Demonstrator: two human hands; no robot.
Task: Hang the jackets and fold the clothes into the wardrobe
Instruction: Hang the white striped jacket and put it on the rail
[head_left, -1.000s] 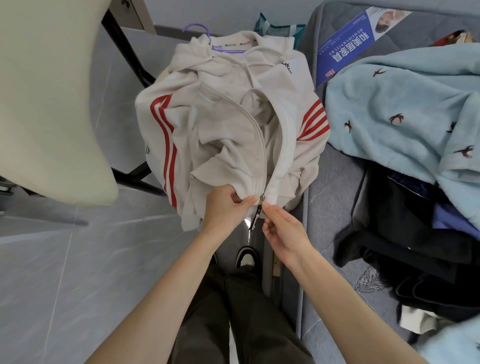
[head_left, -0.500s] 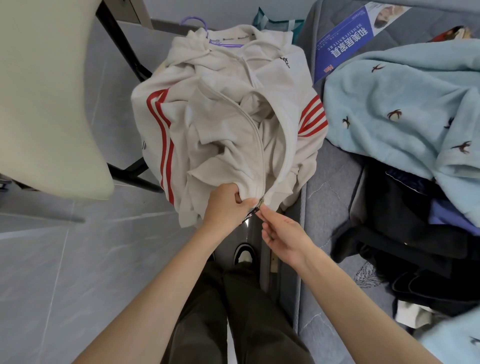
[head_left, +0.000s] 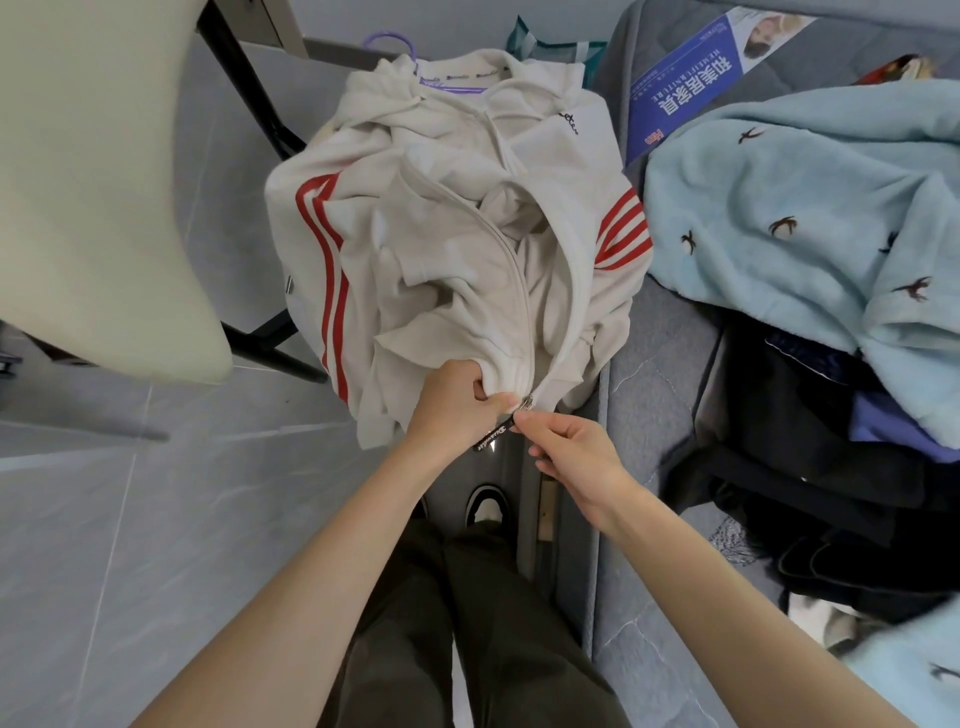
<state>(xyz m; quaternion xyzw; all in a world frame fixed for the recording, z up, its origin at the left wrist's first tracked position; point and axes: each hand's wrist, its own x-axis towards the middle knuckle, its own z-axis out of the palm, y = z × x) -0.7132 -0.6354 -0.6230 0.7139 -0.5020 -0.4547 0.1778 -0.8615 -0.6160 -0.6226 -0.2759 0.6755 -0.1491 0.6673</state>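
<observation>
Jacket (head_left: 457, 249) is soft and floppy. Left hand (head_left: 457, 402) pinches its hem; right hand (head_left: 576, 452) pinches the zipper pull (head_left: 496, 436).

Left hand (head_left: 457, 400) grips the bottom hem of a cream zip-up jacket with red sleeve stripes (head_left: 457, 234); right hand (head_left: 576, 457) pinches its black zipper pull (head_left: 496, 434) beside a grey bed (head_left: 654, 395).

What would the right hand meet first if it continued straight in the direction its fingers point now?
Probably the left hand, just past the zipper pull that the right hand pinches; depth is unclear.
</observation>
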